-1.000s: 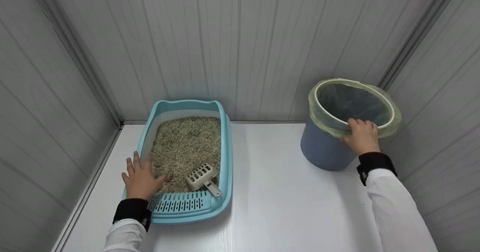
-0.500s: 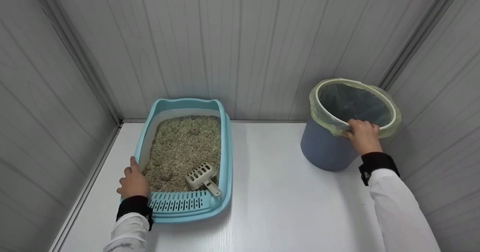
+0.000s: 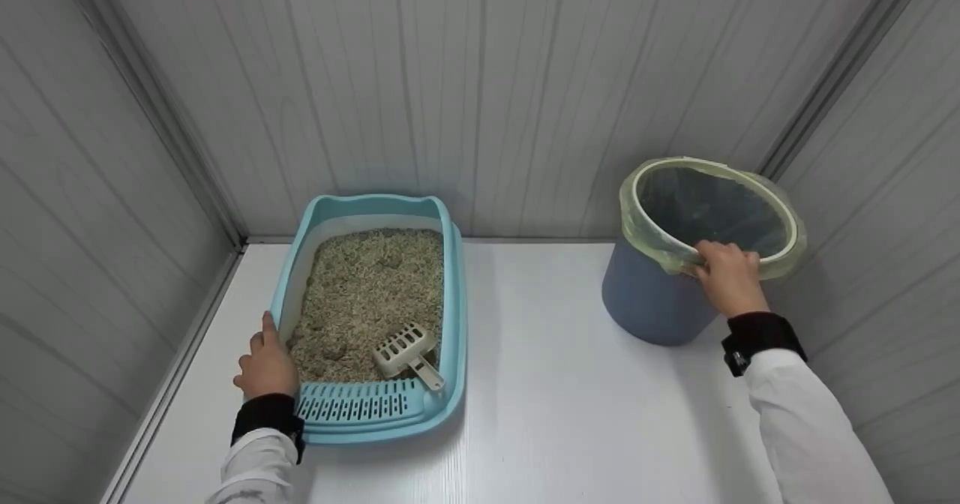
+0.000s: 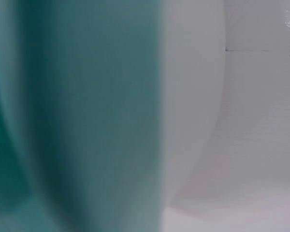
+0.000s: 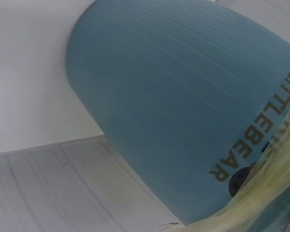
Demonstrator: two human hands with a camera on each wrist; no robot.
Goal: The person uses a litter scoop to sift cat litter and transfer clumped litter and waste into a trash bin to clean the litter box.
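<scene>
**Both hands on rims: litter tray at left, lined bin at right**

Down on the white tabletop (image 3: 570,406), the person's left hand (image 3: 267,369) grips the near left rim of the light blue plastic litter tray (image 3: 450,286). Its fingers curl over the edge, with the thumb pointing up along the outer wall. The tray lies lengthwise, its far end close to the grey panelled back wall (image 3: 450,76), and the hand sits at its near left corner, just beside the slotted blue step (image 3: 360,408) at the front. Beige granular litter (image 3: 367,294) fills the tray. A cream slotted plastic scoop (image 3: 409,352) rests on the litter near the front, apart from the hand, its handle aimed at the tray's near right corner. The left wrist view shows only a blurred teal wall of the tray (image 4: 77,116) close up.

Well apart, on the right, the right hand (image 3: 726,275) holds the near rim of the round blue plastic bin (image 3: 645,301), fingers hooked over the edge and pinching the pale yellow-green bag liner (image 3: 637,226) folded over it. The bin stands in the corner, tilted slightly toward the person, with the hand at its nearest edge. From the right wrist, the bin's ribbed blue side (image 5: 183,106) bears dark lettering, and the liner (image 5: 261,203) hangs below it.

Both wrists wear black bands (image 3: 761,337) over white sleeves (image 3: 810,429).
</scene>
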